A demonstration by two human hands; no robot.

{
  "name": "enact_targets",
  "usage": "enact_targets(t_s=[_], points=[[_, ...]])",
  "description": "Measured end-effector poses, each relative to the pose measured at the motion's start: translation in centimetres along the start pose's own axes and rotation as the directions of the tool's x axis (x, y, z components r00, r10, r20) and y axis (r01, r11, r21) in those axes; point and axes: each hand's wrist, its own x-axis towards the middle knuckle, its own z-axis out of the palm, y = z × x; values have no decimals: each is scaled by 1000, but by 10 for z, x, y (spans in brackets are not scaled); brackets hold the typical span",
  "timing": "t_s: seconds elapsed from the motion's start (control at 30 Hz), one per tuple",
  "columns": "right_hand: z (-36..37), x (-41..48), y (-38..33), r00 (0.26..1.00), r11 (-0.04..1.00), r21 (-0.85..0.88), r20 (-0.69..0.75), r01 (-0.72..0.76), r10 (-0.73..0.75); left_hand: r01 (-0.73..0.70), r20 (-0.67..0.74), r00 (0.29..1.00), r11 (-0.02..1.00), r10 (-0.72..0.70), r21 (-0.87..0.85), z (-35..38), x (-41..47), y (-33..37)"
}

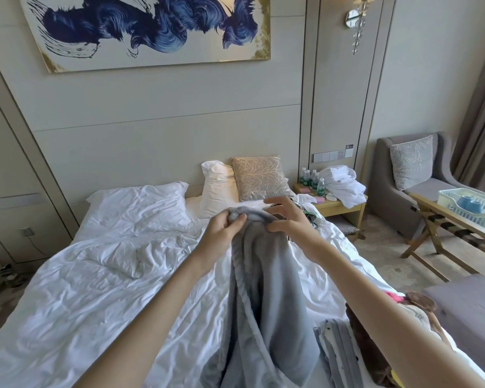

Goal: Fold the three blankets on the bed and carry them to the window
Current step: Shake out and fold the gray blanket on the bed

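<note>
I hold both hands up over the middle of the bed (pixel 95 275). My left hand (pixel 224 233) grips the top edge of the grey blanket (pixel 263 289). Its fingers (pixel 237 221) are curled tight round the soft, bunched cloth. My right hand (pixel 289 222) is just beside it on the same edge. Its thumb and lower fingers pinch the cloth, and its top fingers (pixel 275 201) stick out loose above. The two hands are close together. The grey blanket hangs down from them in long folds toward the near edge of the bed. Its bottom end runs out of the picture, so I cannot tell where it stops.

Two more blankets lie at the near right corner of the bed. The striped blanket (pixel 336 348) lies in flat layers, just beside the grey one. The brown blanket (pixel 367 345) touches it on the side nearer the right edge. My right arm hides part of the brown one.

The sheet on the bed is white and full of wrinkles. At the far edge a big white pillow (pixel 137 203) lies flat. A tan cushion (pixel 261 177) leans up near the far right corner. A nightstand (pixel 345 205) stands next to that corner. It has water bottles (pixel 311 177) and a pile of white towels (pixel 342 183) on it. A grey armchair (pixel 420 177) stands past it.
</note>
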Motion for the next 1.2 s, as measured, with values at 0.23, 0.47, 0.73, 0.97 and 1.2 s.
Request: enact_targets(t_s=[0.23, 0.47, 0.73, 0.97, 1.2], points=[[-5, -4, -9, 900, 986, -133, 411, -101, 148, -58, 77, 996, 994, 51, 96, -20, 17, 28], [1, -3, 26, 889, 862, -493, 334, -118, 313, -127, -142, 981, 991, 132, 45, -58, 29, 44], [-17, -11, 75, 886, 754, -633, 231, -176, 401, -139, -477, 865, 988, 156, 71, -107, 33, 29], [-46, -8, 66, 933, 779, -611, 186, -137, 309, 98, -616, 782, 958, 93, 269, -139, 20, -20], [-42, 3, 54, 999, 657, -754, 48, 20, 25, 250, -635, 772, 913, 12, 322, -132, 12, -43]])
